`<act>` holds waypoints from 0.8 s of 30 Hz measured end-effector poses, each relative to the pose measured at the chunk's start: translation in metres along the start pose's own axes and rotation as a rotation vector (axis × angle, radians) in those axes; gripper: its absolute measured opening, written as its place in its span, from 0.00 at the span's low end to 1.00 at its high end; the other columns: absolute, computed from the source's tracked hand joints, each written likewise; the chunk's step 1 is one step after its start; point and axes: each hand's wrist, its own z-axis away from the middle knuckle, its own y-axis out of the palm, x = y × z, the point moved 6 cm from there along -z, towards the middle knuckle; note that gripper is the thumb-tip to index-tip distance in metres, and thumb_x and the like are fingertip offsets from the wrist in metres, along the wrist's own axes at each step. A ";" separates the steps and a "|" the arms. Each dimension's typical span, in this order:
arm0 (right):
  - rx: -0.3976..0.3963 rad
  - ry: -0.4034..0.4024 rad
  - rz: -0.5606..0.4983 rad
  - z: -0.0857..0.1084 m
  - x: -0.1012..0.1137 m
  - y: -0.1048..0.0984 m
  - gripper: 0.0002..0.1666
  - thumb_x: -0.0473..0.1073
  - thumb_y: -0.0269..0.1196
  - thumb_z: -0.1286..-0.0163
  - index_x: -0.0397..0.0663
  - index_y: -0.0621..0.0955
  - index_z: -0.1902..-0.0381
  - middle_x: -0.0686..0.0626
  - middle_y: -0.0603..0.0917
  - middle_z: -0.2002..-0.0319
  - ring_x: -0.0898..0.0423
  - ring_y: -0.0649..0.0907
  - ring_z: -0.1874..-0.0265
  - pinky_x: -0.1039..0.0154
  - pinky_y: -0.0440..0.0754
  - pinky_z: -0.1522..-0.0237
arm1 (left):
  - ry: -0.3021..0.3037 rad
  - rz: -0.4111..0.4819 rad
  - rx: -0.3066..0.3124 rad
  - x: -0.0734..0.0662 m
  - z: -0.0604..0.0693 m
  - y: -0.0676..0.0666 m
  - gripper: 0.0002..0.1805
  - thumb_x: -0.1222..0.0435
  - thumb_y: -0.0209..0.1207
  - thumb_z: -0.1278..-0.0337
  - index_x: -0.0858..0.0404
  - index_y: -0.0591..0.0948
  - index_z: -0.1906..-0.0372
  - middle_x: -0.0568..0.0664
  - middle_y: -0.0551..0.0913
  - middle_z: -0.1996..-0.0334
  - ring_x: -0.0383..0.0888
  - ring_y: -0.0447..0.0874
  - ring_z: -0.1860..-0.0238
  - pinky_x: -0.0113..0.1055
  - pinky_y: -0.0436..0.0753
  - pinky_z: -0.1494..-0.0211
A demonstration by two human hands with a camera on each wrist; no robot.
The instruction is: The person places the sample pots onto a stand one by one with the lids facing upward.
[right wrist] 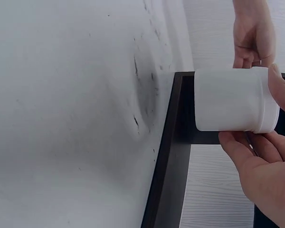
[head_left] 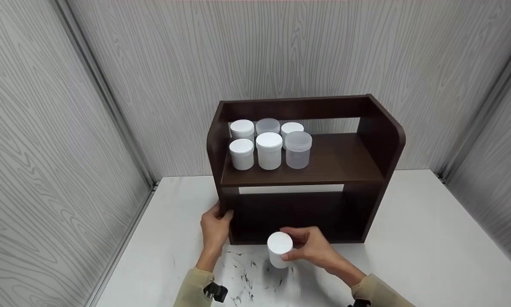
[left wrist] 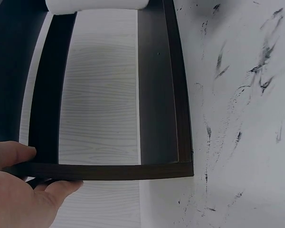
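Observation:
A dark brown two-tier wooden shelf stands on the white table. My left hand grips the shelf's left side panel at the lower tier; in the left wrist view, thumb and fingers lie on either side of the panel's edge. Between the thumb and fingers of my right hand is a white lidded jar, held upright in front of the lower tier and close to its front edge. The right wrist view shows that jar pinched near its lid.
Several jars stand in two rows on the left and middle of the upper tier, among them a white jar and a translucent jar. Dark scuff marks streak the table in front. Grey wood-grain walls rise behind and beside it.

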 end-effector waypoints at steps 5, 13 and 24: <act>0.008 -0.009 0.003 0.007 0.009 -0.005 0.45 0.31 0.82 0.47 0.26 0.76 0.32 0.35 0.83 0.38 0.42 0.85 0.40 0.58 0.84 0.42 | 0.010 0.006 0.007 0.000 0.001 0.001 0.24 0.72 0.61 0.30 0.77 0.77 0.33 0.69 0.85 0.44 0.59 0.87 0.45 0.45 0.87 0.46; -0.002 -0.015 0.021 0.013 0.017 -0.015 0.45 0.32 0.82 0.48 0.27 0.78 0.33 0.35 0.84 0.38 0.43 0.85 0.40 0.60 0.85 0.44 | 0.003 -0.006 -0.009 -0.001 0.000 0.001 0.25 0.73 0.63 0.32 0.77 0.78 0.33 0.69 0.85 0.44 0.59 0.87 0.45 0.46 0.87 0.46; 0.025 -0.019 -0.004 0.020 0.035 -0.027 0.44 0.32 0.81 0.46 0.27 0.77 0.32 0.35 0.84 0.39 0.44 0.85 0.41 0.60 0.85 0.45 | 0.013 -0.008 -0.003 -0.002 0.001 0.000 0.26 0.73 0.63 0.32 0.77 0.76 0.32 0.70 0.83 0.42 0.60 0.86 0.44 0.48 0.86 0.44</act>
